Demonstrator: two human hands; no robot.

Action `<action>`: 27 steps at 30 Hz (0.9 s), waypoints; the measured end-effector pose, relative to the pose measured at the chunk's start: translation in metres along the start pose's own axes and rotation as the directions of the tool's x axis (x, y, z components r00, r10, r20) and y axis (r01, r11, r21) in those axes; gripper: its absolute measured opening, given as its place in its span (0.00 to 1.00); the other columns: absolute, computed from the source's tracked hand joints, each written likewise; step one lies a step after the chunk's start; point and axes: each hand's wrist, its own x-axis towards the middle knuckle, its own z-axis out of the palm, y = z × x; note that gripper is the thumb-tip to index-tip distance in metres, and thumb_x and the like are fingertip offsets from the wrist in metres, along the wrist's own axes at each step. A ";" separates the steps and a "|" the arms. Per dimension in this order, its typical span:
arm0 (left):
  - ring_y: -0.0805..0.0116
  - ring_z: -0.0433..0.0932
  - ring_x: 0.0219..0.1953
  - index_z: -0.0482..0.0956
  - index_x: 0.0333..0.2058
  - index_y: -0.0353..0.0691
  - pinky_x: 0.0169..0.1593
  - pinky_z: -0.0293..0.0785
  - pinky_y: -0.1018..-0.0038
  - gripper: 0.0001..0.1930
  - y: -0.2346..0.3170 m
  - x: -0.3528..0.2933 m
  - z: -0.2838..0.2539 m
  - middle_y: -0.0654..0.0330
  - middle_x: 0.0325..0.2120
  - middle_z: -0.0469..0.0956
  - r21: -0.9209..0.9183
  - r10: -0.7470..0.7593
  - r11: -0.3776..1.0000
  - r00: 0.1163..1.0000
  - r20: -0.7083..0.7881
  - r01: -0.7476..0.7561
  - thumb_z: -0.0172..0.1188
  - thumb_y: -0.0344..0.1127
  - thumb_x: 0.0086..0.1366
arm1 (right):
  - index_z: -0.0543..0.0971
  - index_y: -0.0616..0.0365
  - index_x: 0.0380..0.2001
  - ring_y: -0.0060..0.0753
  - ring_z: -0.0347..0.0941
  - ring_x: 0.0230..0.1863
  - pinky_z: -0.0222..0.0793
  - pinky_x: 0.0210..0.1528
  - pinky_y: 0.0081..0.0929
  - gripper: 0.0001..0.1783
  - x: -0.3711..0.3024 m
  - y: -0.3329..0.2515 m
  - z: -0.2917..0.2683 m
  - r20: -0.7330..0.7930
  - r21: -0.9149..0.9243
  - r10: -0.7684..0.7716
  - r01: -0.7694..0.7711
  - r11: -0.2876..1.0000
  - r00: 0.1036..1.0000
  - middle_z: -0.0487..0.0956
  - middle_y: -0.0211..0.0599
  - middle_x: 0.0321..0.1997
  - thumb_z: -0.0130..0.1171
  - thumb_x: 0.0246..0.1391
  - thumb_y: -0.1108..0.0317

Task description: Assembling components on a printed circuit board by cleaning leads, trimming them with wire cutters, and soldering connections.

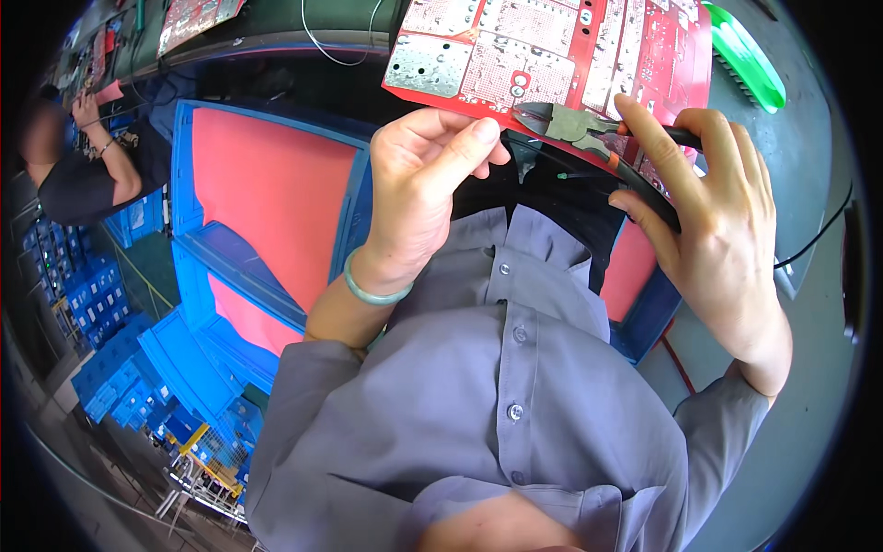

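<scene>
While the right hand (pixel 722 202) has its grip wrapped round wire cutters (pixel 578 127) at the near edge of a red circuit board (pixel 552 51), the left hand (pixel 423 170) curls beside them, its hold unclear; work appears under way, finished and remaining parts impossible to tell

The red circuit board (pixel 552 60) runs past the picture's top, as does another board (pixel 196 22) by the surface's (pixel 273 20) near edge; the right hand (pixel 722 207) hides part of the pliers (pixel 578 127); a co-worker's face (pixel 42 133) is blurred.
</scene>
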 end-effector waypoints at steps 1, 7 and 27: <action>0.77 0.74 0.25 0.78 0.31 0.32 0.29 0.67 0.83 0.06 0.000 0.001 -0.001 0.59 0.24 0.78 0.000 -0.009 1.000 1.000 0.011 0.009 0.59 0.29 0.59 | 0.72 0.48 0.52 0.39 0.67 0.36 0.65 0.38 0.34 0.34 0.002 -0.001 0.000 0.003 0.002 0.003 -0.003 1.000 1.000 0.69 0.39 0.37 0.66 0.35 0.65; 0.76 0.72 0.24 0.78 0.31 0.31 0.29 0.66 0.83 0.05 0.002 0.000 0.002 0.57 0.23 0.77 0.011 -0.015 1.000 1.000 0.003 0.015 0.57 0.28 0.59 | 0.73 0.47 0.52 0.37 0.67 0.34 0.65 0.37 0.32 0.34 0.004 -0.002 0.000 0.019 -0.022 -0.016 0.017 1.000 1.000 0.68 0.37 0.34 0.67 0.34 0.66; 0.78 0.74 0.25 0.78 0.31 0.33 0.28 0.66 0.83 0.08 -0.001 -0.001 -0.005 0.61 0.26 0.78 0.041 -0.017 0.999 1.000 0.007 0.017 0.60 0.32 0.59 | 0.71 0.52 0.53 0.38 0.73 0.36 0.69 0.36 0.31 0.28 -0.002 0.050 0.002 -0.128 -0.064 0.215 -0.224 0.973 0.968 0.75 0.40 0.38 0.63 0.46 0.63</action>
